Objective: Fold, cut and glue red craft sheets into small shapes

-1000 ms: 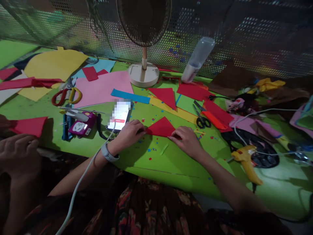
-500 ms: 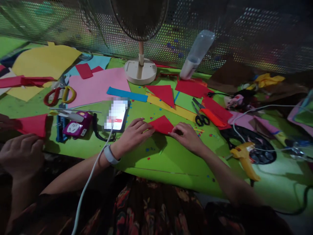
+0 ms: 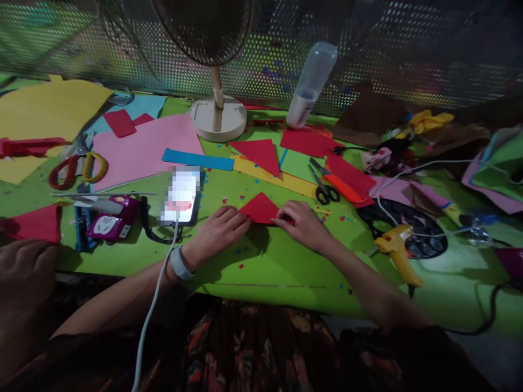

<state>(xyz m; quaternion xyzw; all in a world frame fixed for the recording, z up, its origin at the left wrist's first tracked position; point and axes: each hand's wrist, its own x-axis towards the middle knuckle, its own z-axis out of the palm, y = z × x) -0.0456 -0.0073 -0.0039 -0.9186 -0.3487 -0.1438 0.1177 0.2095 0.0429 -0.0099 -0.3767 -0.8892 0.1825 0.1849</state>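
Note:
A red piece of craft paper (image 3: 259, 209), its upper edge a peak, lies low over the green table between my two hands. On its left corner, my left hand (image 3: 219, 231) has its fingers closed together. At the opposite corner my right hand (image 3: 301, 222) pinches the lower edge between thumb and fingertips, and a bit of red shows through the curled fingers. Further up lie a red triangle (image 3: 263, 153), a yellow strip (image 3: 281, 181) and black-handled scissors (image 3: 326, 190). A phone (image 3: 182, 196) with its cable rests left of my left hand.
A fan (image 3: 218, 121) and a tilted bottle (image 3: 310, 84) stand at the back. Left are scissors (image 3: 96, 166), a purple device (image 3: 112, 220) and a co-worker's hand (image 3: 26, 272) by a red piece. Right lie a yellow glue gun (image 3: 394, 247) and a black palette (image 3: 429, 247).
The view has turned slightly right, so things sit further left. The red piece between my hands has tilted and shows a clearer triangle. Both hands stay at its corners.

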